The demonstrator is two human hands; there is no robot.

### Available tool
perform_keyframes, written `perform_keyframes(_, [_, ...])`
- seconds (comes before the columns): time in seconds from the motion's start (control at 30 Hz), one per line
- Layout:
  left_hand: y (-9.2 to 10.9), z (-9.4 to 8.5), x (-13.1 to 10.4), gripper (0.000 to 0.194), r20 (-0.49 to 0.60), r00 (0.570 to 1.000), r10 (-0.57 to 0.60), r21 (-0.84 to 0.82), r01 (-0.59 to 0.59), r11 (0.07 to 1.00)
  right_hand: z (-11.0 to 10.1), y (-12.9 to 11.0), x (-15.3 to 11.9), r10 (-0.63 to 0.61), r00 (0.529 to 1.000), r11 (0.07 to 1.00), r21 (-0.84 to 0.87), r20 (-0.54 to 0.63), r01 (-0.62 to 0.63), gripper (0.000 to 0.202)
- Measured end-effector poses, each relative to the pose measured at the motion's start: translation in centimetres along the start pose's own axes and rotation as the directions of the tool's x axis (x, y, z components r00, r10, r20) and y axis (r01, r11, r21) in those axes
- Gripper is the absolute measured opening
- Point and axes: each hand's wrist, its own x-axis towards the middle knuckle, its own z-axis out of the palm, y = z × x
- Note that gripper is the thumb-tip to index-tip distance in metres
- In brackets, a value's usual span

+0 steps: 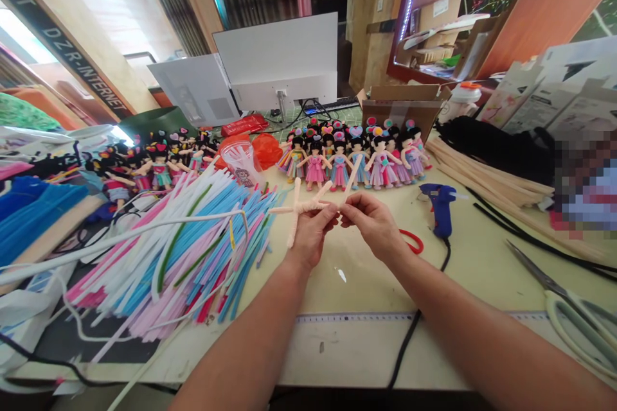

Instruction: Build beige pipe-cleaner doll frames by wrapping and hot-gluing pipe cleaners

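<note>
My left hand point(311, 231) is closed on a small peach pipe-cleaner figure point(297, 208), whose thin limbs stick out to the left and upward. Close beside it, my right hand point(370, 218) pinches a peach pipe-cleaner length point(355, 173) that slants up from the fingertips. The fingertips of both hands nearly meet, and whether the length joins the figure there is hidden. Behind the hands stands a group of finished pipe-cleaner dolls point(340, 167) with black hair and colourful skirts. To the left lies a big pile of coloured pipe cleaners point(193, 244).
A blue glue gun point(439, 209) with a black cord lies right of my hands, near a red ring-shaped handle point(413, 243). Large scissors point(562, 295) rest at the right. A ruler strip point(351, 318) runs along the front. Monitors point(279, 58) and a cardboard box point(402, 106) stand behind.
</note>
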Motion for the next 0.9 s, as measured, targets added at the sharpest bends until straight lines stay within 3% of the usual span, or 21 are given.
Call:
perform_keyframes(0.3, [0.4,-0.2,0.3,0.028,0.042,0.992,0.121,0.148,-0.126,0.981,-0.3,-1.0,0.1,0.156,0.987,0.987,-0.031,0.035,-0.155,0.036])
perform_keyframes(0.43, [0.9,-0.4,0.3,0.023,0.081,0.984,0.158,0.224,-0.173,0.959,-0.7,-1.4,0.1,0.325,0.941,0.944,0.033,0.092,-0.329,0.037])
perform_keyframes(0.57, [1.2,-0.6,0.4,0.021,0.155,0.976,0.156,0.276,-0.194,0.941,-0.9,-1.3,0.2,0.407,0.897,0.894,0.127,0.170,-0.430,0.039])
perform_keyframes(0.7, [1.0,-0.5,0.3,0.021,0.141,0.975,0.171,0.188,-0.196,0.962,-0.8,-1.1,0.2,0.387,0.900,0.878,0.219,0.201,-0.426,0.038])
perform_keyframes(0.9, [1.1,0.1,-0.2,0.028,0.106,0.992,0.075,0.113,-0.087,0.990,-0.4,-1.3,0.0,0.316,0.938,0.909,0.238,0.142,-0.342,0.036])
